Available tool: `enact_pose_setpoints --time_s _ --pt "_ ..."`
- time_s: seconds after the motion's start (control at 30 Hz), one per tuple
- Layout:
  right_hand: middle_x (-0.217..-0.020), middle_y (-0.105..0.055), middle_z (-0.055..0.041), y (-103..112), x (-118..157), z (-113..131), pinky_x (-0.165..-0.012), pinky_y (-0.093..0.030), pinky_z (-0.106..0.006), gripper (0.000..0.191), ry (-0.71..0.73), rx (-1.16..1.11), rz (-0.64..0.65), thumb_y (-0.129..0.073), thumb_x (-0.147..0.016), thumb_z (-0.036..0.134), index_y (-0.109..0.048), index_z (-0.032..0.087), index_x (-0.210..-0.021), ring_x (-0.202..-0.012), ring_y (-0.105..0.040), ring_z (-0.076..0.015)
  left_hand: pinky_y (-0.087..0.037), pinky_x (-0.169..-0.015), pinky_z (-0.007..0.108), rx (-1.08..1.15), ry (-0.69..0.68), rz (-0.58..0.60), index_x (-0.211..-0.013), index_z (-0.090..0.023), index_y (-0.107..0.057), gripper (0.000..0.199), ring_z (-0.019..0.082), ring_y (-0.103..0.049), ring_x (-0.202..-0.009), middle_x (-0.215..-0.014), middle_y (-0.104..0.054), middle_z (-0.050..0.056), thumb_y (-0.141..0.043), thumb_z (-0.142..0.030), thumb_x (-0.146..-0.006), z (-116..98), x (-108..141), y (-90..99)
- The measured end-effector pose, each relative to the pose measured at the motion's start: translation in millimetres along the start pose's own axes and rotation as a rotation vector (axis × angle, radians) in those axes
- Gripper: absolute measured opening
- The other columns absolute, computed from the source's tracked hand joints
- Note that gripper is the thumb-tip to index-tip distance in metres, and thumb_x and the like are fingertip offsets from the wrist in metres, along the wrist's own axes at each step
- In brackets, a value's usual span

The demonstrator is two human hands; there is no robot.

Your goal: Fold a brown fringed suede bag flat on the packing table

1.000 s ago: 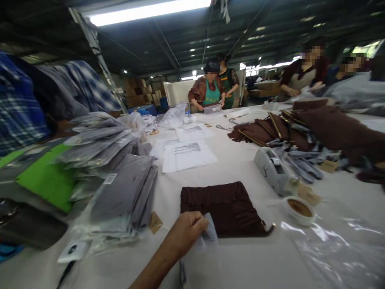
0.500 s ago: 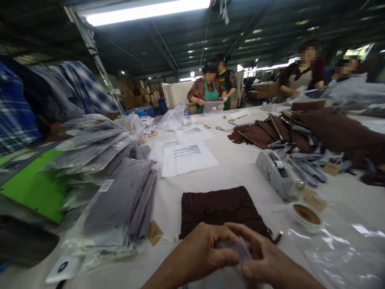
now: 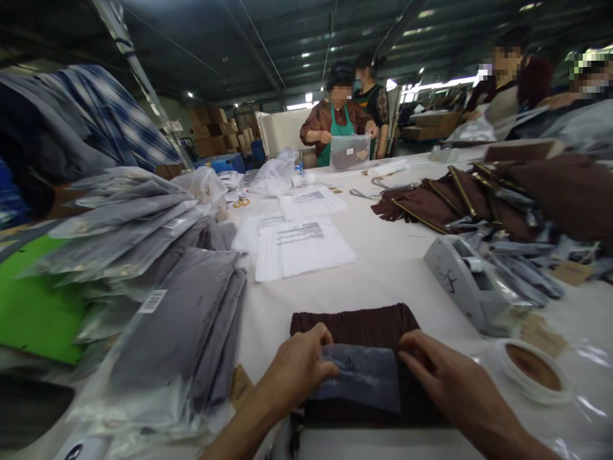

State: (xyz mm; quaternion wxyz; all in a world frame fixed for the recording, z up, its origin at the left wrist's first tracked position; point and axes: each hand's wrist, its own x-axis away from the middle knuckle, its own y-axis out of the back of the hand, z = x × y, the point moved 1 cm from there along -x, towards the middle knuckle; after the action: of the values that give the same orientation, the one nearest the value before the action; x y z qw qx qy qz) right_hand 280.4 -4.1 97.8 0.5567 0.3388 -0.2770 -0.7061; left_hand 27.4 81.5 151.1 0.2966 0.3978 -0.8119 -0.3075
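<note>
A dark brown fabric bag (image 3: 355,322) with gathered folds lies flat on the table in front of me. Over its middle is a small translucent plastic bag (image 3: 366,380) with a dark printed mark. My left hand (image 3: 299,361) pinches the plastic bag at its left edge between thumb and fingers. At the right, beside the plastic bag's upper corner, my right hand (image 3: 443,377) has curled fingers closed at the brown bag's fabric. Its grip is partly hidden.
Grey items in clear bags (image 3: 177,332) are piled at the left. A tape dispenser (image 3: 460,281), a tape roll (image 3: 534,370) and brown fringed bags (image 3: 431,201) are at the right. Printed white sheets (image 3: 306,246) lie ahead. Co-workers (image 3: 342,121) stand across the table.
My hands have moved apart, from close together at the near edge to either side of the brown bag. The small plastic bag now lies spread flat over it. The camera view has shifted slightly.
</note>
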Motion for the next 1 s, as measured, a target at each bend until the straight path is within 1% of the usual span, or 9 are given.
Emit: enact_pose_setpoints --time_s 0.13,0.23,0.37,0.47,0.57,0.67,0.77,0.9,1.0 --pt "-0.094 -0.072 -0.0011 7.3 2.2 11.9 -0.067 -0.055 -0.026 0.019 0.31 0.173 -0.198 -0.048 -0.094 0.035 -0.061 0.027 -0.105 -0.079 -0.071 -0.0178 -0.028 -0.058 0.026 -0.189 0.047 -0.017 -0.09 -0.026 -0.053 0.022 0.018 -0.058 -0.069 -0.072 -0.061 -0.005 -0.066 -0.025 -0.072 9.0 -14.9 -16.7" --pt "-0.102 -0.072 -0.0029 2.9 9.5 45.2 -0.083 -0.053 -0.019 0.025 0.605 0.145 -0.177 -0.048 -0.096 0.029 -0.059 0.023 -0.117 -0.093 -0.07 -0.0139 -0.031 -0.058 0.026 -0.231 0.072 -0.012 -0.093 -0.027 -0.051 0.024 0.019 -0.06 -0.07 -0.075 -0.064 -0.005 -0.067 -0.029 -0.075 9.9 -15.8 -21.9" --pt "-0.135 -0.061 -0.0096 -32.3 15.0 68.3 -0.098 -0.05 -0.03 0.055 0.904 0.274 -0.131 -0.057 -0.089 0.043 -0.052 0.015 -0.135 -0.12 -0.059 -0.0235 -0.04 -0.067 0.025 -0.175 0.002 -0.059 -0.105 -0.027 -0.053 0.027 0.017 -0.062 -0.079 -0.089 -0.066 -0.003 -0.065 -0.028 -0.08 10.3 -0.3 0.6" --pt "-0.145 -0.049 -0.0135 -64.6 13.9 55.4 -0.092 -0.054 -0.04 0.074 0.919 0.391 -0.109 -0.057 -0.084 0.057 -0.049 0.01 -0.14 -0.123 -0.056 -0.0313 -0.045 -0.077 0.025 -0.18 -0.008 -0.167 -0.11 -0.027 -0.056 0.026 0.015 -0.062 -0.086 -0.101 -0.065 -0.002 -0.06 -0.022 -0.085 27.4 28.3 32.9" --pt "-0.148 -0.045 -0.0128 -79.1 9.9 40.3 -0.088 -0.055 -0.042 0.084 0.94 0.44 -0.086 -0.057 -0.081 0.063 -0.041 0.01 -0.145 -0.122 -0.057 -0.0326 -0.048 -0.087 0.028 -0.28 0.015 -0.184 -0.116 -0.026 -0.057 0.031 0.015 -0.062 -0.095 -0.111 -0.064 0.0 -0.05 -0.014 -0.089 58.5 69.1 51.9" --pt "-0.146 -0.047 -0.0116 -74.4 6.0 39.1 -0.086 -0.055 -0.041 0.091 0.962 0.434 -0.086 -0.055 -0.083 0.065 -0.029 0.012 -0.151 -0.118 -0.06 -0.0314 -0.04 -0.107 0.037 -0.456 -0.03 -0.099 -0.131 -0.026 -0.05 0.05 0.02 -0.05 -0.126 -0.136 -0.056 0.005 -0.044 -0.005 -0.086 87.1 101.2 42.8" --pt "-0.145 -0.048 -0.0109 -68.1 3.5 43.2 -0.09 -0.054 -0.044 0.091 0.924 0.426 -0.087 -0.053 -0.086 0.064 -0.02 0.015 -0.154 -0.118 -0.06 -0.0312 -0.03 -0.115 0.046 -0.611 -0.076 -0.035 -0.138 -0.025 -0.043 0.062 0.024 -0.034 -0.141 -0.149 -0.044 0.006 -0.042 0.001 -0.082 102.0 109.3 20.7" --pt "-0.146 -0.047 -0.0087 -73.7 -0.2 34.3 -0.096 -0.05 -0.05 0.087 0.935 0.432 0.002 -0.051 -0.088 0.064 -0.017 0.02 -0.155 -0.124 -0.056 -0.0312 -0.029 -0.114 0.048 -0.754 -0.116 -0.054 -0.126 -0.017 -0.052 0.04 0.026 -0.043 -0.133 -0.134 -0.057 0.01 -0.039 -0.004 -0.09 103.3 97.3 6.6" --pt "-0.145 -0.05 -0.0087 -73.3 -3.6 28.9 -0.097 -0.049 -0.05 0.076 0.953 0.429 0.052 -0.051 -0.089 0.061 -0.031 0.02 -0.15 -0.125 -0.055 -0.0296 -0.037 -0.107 0.042 -0.826 -0.148 -0.073 -0.11 -0.015 -0.057 0.026 0.024 -0.054 -0.114 -0.113 -0.064 0.009 -0.039 -0.006 -0.093 101.2 91.8 9.1"
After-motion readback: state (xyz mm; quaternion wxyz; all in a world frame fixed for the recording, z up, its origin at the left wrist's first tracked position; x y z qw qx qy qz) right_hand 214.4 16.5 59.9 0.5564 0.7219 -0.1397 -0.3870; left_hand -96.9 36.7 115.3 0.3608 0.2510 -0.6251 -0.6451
